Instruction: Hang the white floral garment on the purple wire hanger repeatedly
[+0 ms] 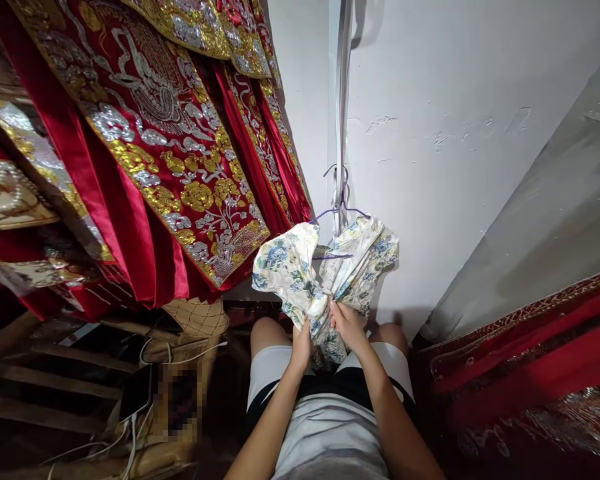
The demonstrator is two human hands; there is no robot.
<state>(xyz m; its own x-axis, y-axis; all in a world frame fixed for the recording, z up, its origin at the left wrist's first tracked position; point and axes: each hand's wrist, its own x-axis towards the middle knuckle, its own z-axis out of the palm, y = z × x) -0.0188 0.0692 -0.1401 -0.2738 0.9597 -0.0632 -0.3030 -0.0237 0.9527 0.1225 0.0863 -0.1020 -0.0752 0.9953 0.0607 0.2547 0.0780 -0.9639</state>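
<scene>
A short-sleeved floral garment (pixel 285 263), cream with blue and yellow flowers, hangs in front of my knees on a purple wire hanger (pixel 344 200). The hanger's hook sits at a pale vertical strip (pixel 341 100) on the wall. Low on the garment's front, my left hand (pixel 301 341) grips the cloth from the left, fingers partly behind the fabric. My right hand (pixel 346 323) pinches the cloth near the middle of the front, close to where it gathers. Below my hands the garment's lower part drops between my thighs.
Red cloths with gold and silver embroidery (pixel 195 153) hang at the left. Beneath them is a slatted wooden bench (pixel 70 383) with a phone (pixel 136 392) and white cables (pixel 133 443). A white wall (pixel 460 113) stands ahead; more red fabric (pixel 540 380) lies at the right.
</scene>
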